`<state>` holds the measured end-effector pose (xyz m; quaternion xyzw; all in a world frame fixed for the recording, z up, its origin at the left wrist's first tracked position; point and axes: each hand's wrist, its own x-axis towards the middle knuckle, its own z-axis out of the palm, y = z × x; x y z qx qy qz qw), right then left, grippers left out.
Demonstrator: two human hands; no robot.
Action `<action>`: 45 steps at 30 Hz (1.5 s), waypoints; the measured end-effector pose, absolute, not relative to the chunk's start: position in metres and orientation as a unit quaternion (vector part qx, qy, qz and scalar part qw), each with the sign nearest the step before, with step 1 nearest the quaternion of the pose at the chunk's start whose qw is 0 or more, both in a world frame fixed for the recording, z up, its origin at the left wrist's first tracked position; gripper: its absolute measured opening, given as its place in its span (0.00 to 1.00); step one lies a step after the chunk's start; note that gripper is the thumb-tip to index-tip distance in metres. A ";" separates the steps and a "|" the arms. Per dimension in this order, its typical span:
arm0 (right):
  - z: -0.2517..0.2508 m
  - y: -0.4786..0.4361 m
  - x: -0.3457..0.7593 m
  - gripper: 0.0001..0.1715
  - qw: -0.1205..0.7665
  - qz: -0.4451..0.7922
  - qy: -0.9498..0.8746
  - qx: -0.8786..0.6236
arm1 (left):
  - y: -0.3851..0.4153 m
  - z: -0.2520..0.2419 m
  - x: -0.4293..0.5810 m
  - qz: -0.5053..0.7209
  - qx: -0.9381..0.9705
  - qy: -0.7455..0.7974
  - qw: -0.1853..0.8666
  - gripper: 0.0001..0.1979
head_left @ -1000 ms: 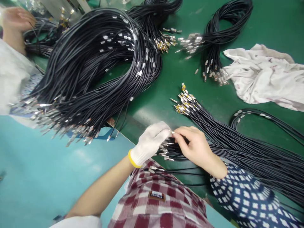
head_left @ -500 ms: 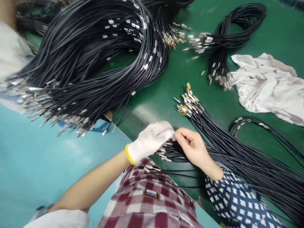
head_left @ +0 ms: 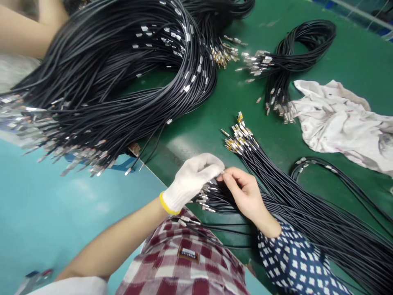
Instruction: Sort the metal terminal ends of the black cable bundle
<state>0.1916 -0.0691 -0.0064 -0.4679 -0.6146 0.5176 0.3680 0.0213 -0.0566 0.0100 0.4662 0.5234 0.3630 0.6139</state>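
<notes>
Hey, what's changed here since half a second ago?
The co-worker's bare arm at upper left swung rightward in view, toward the large cable bundle. Otherwise unchanged: your gloved left hand and bare right hand still meet around a small shiny piece.

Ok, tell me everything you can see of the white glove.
The white glove looks like knitted fabric, with a yellow band at the wrist. It is worn on the left hand, fingers bent, thumb and forefinger together at a small pale piece that the right hand also pinches. It overlaps the green tabletop's edge and partly hides silvery cable ends; whether it touches them is unclear.
</notes>
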 end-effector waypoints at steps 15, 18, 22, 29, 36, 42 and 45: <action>-0.005 -0.067 0.193 0.19 0.378 0.536 -0.591 -0.471 | -0.050 0.018 0.019 0.319 0.460 0.523 0.643 0.06; -0.006 -0.066 0.194 0.19 0.374 0.540 -0.592 -0.467 | -0.049 0.019 0.020 0.320 0.469 0.521 0.638 0.06; -0.008 -0.068 0.194 0.20 0.362 0.543 -0.605 -0.456 | -0.049 0.019 0.020 0.327 0.477 0.516 0.632 0.07; 0.003 -0.072 0.211 0.12 0.255 0.296 -0.804 -0.448 | -0.059 -0.004 0.020 0.278 0.728 0.528 0.337 0.09; -0.003 -0.046 0.258 0.04 0.183 0.028 -0.799 -0.571 | -0.072 -0.014 0.021 0.121 0.897 0.400 0.142 0.15; -0.004 -0.064 0.260 0.04 0.251 0.070 -0.816 -0.515 | -0.065 -0.002 0.024 0.205 0.786 0.504 0.293 0.11; -0.005 -0.073 0.261 0.04 0.260 0.067 -0.826 -0.496 | -0.060 0.003 0.030 0.218 0.731 0.548 0.342 0.10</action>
